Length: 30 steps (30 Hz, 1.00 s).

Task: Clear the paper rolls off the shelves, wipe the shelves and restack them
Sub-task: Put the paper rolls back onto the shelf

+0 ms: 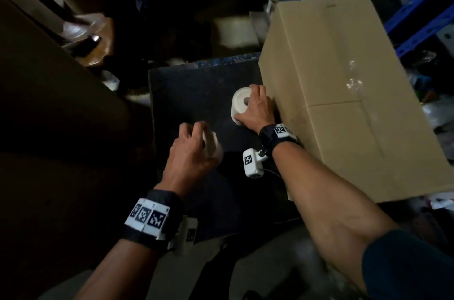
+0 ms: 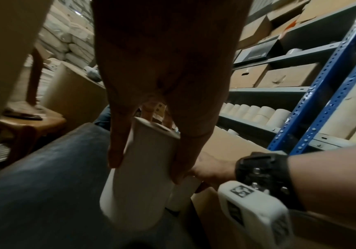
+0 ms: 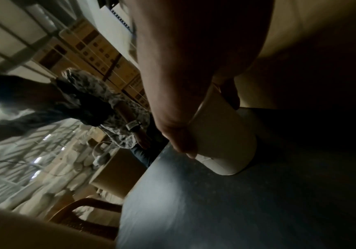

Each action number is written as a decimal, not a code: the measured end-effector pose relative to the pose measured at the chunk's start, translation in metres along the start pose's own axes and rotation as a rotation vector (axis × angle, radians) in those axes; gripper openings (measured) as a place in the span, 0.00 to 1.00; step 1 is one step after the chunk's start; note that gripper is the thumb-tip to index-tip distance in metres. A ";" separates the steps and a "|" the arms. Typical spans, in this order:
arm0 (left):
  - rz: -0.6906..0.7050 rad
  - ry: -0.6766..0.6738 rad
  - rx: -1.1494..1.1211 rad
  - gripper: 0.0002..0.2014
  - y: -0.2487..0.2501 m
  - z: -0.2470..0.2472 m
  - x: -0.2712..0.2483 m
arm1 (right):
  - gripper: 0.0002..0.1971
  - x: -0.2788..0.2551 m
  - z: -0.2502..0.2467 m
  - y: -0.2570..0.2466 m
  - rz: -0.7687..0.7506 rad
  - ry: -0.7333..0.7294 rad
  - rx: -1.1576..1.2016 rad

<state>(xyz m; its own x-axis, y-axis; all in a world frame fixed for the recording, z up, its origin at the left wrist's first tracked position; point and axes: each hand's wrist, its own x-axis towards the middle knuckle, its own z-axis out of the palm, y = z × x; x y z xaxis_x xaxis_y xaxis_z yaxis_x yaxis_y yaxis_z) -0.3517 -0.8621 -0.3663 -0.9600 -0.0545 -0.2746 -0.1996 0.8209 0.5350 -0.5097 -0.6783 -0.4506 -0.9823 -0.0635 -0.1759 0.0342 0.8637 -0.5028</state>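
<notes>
Left hand [image 1: 190, 152] nearest, fingers wrapped round a white paper roll [image 2: 138, 182], held upright just over the dark board [image 1: 196, 93]. Right hand [image 1: 258, 109] grips a 2nd roll [image 1: 240, 103] standing on that board, right beside the cardboard box [image 1: 344, 93]. More rolls [image 2: 256, 112] lined up on the blue-framed shelf [image 2: 313, 94] behind.

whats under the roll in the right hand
The roll, gripped by the right hand, stands on the dark surface beside the cardboard box. Its underside is hidden.
</notes>
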 end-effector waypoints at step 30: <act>0.813 -0.409 0.160 0.41 0.301 0.222 -0.354 | 0.49 -0.681 -0.225 0.295 0.620 0.492 0.145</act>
<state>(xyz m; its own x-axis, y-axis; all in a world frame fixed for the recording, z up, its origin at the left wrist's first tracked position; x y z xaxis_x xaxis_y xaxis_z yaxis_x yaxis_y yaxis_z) -0.0282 -0.4696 -0.2849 -0.6431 0.7528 -0.1403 0.5641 0.5896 0.5781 0.1276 -0.2678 -0.2884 -0.7441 0.6628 -0.0833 0.5903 0.5939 -0.5466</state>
